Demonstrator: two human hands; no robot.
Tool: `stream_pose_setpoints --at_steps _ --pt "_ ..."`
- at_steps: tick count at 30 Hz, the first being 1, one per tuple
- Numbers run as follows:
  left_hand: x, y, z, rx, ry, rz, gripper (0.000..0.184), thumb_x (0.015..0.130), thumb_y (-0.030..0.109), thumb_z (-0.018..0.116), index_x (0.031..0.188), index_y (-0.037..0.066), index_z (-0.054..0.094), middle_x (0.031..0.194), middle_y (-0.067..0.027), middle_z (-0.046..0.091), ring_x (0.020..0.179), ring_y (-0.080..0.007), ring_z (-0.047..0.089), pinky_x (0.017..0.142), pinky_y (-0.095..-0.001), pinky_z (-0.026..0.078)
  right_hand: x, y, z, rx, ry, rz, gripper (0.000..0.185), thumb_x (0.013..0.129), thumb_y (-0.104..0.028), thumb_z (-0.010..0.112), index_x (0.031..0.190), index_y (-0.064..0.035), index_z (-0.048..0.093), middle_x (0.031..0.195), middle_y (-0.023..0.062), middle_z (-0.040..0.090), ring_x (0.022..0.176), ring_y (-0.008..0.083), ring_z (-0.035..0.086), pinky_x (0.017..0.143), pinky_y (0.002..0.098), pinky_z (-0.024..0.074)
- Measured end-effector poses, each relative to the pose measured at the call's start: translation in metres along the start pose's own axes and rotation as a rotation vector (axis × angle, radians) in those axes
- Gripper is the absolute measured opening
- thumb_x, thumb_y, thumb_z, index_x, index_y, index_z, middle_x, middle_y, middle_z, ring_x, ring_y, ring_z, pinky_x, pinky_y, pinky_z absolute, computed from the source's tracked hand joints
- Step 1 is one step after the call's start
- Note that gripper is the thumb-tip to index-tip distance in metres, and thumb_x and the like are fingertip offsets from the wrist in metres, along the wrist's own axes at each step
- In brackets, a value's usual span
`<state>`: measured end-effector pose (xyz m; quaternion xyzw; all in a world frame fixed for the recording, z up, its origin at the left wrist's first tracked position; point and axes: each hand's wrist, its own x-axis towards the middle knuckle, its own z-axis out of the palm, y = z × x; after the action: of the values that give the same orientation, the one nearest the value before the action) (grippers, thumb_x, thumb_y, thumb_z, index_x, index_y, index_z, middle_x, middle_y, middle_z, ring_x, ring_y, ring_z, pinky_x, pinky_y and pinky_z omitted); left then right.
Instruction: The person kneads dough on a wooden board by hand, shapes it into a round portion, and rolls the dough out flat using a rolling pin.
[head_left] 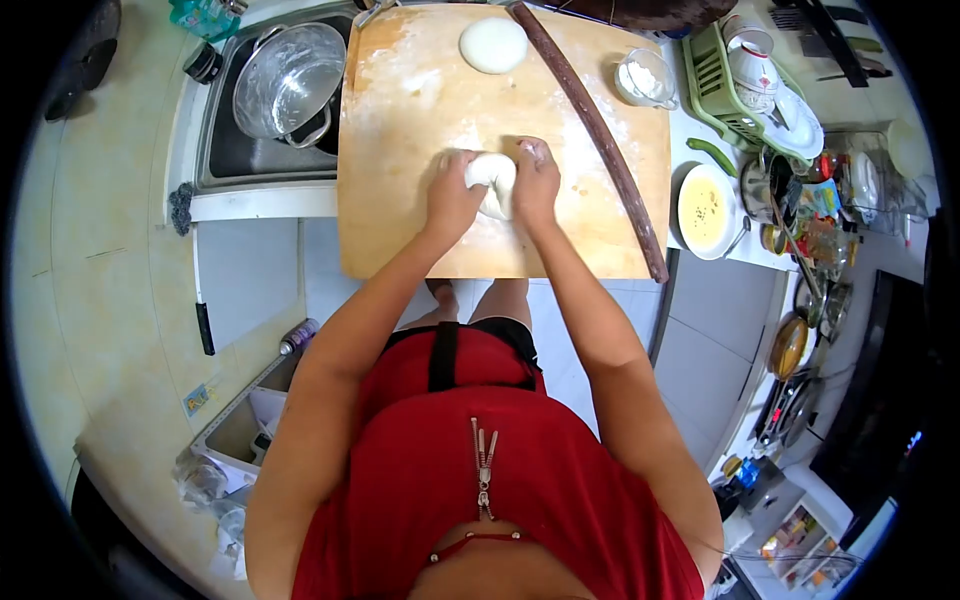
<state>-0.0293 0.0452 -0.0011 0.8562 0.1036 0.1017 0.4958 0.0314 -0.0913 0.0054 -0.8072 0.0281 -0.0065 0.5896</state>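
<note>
Between my two hands lies a lump of white dough, folded over with a crease in its middle, on a floured wooden board. My left hand is curled against the dough's left side, its thumb pressing at the crease. On the other side my right hand grips the dough's right edge with bent fingers, some flour on them. A second, smooth round piece of dough rests at the board's far edge. To the right of my hands a long dark rolling pin lies slantwise across the board.
A glass cup of flour stands at the board's far right. Left is a sink holding a metal pot. On the right counter are a bowl of yellowish liquid, a green pepper and a green dish rack.
</note>
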Motion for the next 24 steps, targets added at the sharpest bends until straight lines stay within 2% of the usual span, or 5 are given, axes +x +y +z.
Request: stream_pose_setpoints --at_steps 5,13,18,21,24 --pt "-0.003 0.013 0.008 0.190 0.124 0.078 0.044 0.078 0.005 0.067 0.120 0.004 0.059 0.113 -0.0224 0.058 0.098 -0.0444 0.061 0.080 -0.0503 0.053 -0.005 -0.022 0.028 -0.647 0.237 -0.639 0.023 0.090 -0.011 0.055 0.111 -0.0095 0.065 0.085 0.0097 0.061 0.079 0.0316 0.056 0.073 0.0431 0.0441" --pt "-0.003 0.023 0.018 0.071 0.236 -0.280 0.067 0.082 0.022 0.077 0.135 -0.009 0.050 0.133 -0.0283 0.057 0.120 -0.0428 0.057 0.105 -0.0440 0.045 0.057 -0.011 0.048 -0.849 0.097 -0.649 0.030 0.091 -0.010 0.053 0.119 -0.0105 0.064 0.098 0.0108 0.065 0.091 0.0308 0.059 0.079 0.0413 0.0462" --pt "0.006 0.029 0.005 0.037 0.101 -0.204 0.041 0.082 0.007 0.070 0.122 0.004 0.060 0.124 -0.0233 0.061 0.105 -0.0415 0.063 0.088 -0.0467 0.052 0.046 -0.033 0.016 0.426 -0.245 0.250 0.028 0.104 -0.021 0.046 0.114 -0.0015 0.065 0.083 0.0008 0.059 0.073 0.0130 0.053 0.072 0.0305 0.0481" --pt "-0.004 0.015 0.023 0.268 -0.023 0.021 0.045 0.076 -0.005 0.061 0.117 0.014 0.063 0.125 -0.0222 0.059 0.092 -0.0422 0.065 0.074 -0.0494 0.054 0.018 -0.027 -0.010 -0.157 -0.225 0.066 0.024 0.104 -0.020 0.048 0.111 -0.0047 0.065 0.072 0.0077 0.061 0.063 0.0227 0.056 0.063 0.0359 0.0467" --pt "-0.008 0.006 0.032 0.323 0.045 0.192 0.026 0.091 0.012 0.058 0.117 0.014 0.060 0.115 -0.0219 0.057 0.092 -0.0423 0.065 0.071 -0.0534 0.052 0.002 -0.022 0.007 -0.752 0.018 -0.289 0.013 0.097 -0.013 0.055 0.104 -0.0089 0.065 0.068 0.0140 0.062 0.064 0.0315 0.060 0.062 0.0429 0.0444"
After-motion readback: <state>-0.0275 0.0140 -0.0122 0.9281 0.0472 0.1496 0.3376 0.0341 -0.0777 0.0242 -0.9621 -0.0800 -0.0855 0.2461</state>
